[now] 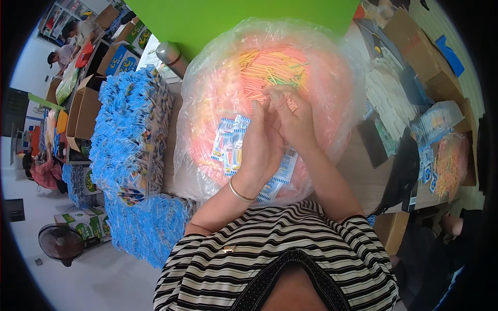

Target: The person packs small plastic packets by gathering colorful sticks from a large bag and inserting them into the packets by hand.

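Note:
A big clear plastic bag (199,78) stands before me, full of thin sticks (270,59), mostly pink with yellow and green ones among them. Over it my two hands meet. My right hand (296,116) is closed round a small bundle of pink sticks (292,104), whose ends show beside the fingers. My left hand (258,147), a bangle (239,191) on its wrist, is curled against the right with its thumb raised; what its fingers hold is hidden. Small blue-and-white packets (226,142) lie on the bag under my left hand, and others (284,168) lie below my wrists.
Left, a clear bin (155,150) is heaped with blue packets (124,109); more are piled below. A metal flask (172,58) stands behind it. A green panel (238,18) closes off the back. Right are cardboard boxes (415,44) and a dark flat object (372,144). People work far left.

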{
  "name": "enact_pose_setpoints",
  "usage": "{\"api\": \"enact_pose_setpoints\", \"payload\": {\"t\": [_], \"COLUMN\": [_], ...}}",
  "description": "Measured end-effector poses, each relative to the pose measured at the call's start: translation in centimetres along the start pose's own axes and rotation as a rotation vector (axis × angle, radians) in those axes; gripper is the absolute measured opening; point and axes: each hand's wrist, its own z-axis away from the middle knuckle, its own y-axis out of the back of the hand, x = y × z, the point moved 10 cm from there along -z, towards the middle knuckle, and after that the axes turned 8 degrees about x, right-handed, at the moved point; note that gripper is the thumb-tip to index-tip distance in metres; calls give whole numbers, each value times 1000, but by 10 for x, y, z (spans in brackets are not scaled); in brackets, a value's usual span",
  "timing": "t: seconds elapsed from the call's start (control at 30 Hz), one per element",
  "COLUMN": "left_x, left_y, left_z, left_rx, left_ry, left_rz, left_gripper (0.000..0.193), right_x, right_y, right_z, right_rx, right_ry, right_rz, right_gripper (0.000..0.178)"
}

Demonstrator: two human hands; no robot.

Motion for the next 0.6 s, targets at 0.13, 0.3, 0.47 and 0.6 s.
{"api": "enact_pose_setpoints", "payload": {"t": [0.13, 0.3, 0.47, 0.6], "left_x": [2, 11, 15, 25], "left_y": [12, 13, 17, 30], "left_z": [-4, -3, 3, 2], "left_rx": [32, 3, 16, 38], "left_ry": [-35, -39, -57, -234], "left_rz": [-157, -311, -323, -676], "left_gripper": [46, 34, 22, 18], "right_x": [-28, -45, -32, -23], "right_y": [-10, -14, -11, -15], "right_z": [6, 13, 14, 17], "right_rx": [-91, -190, -294, -339], "right_ry": [317, 428, 239, 161], "right_rz": [125, 283, 74, 17], "right_gripper": [15, 16, 25, 30]}}
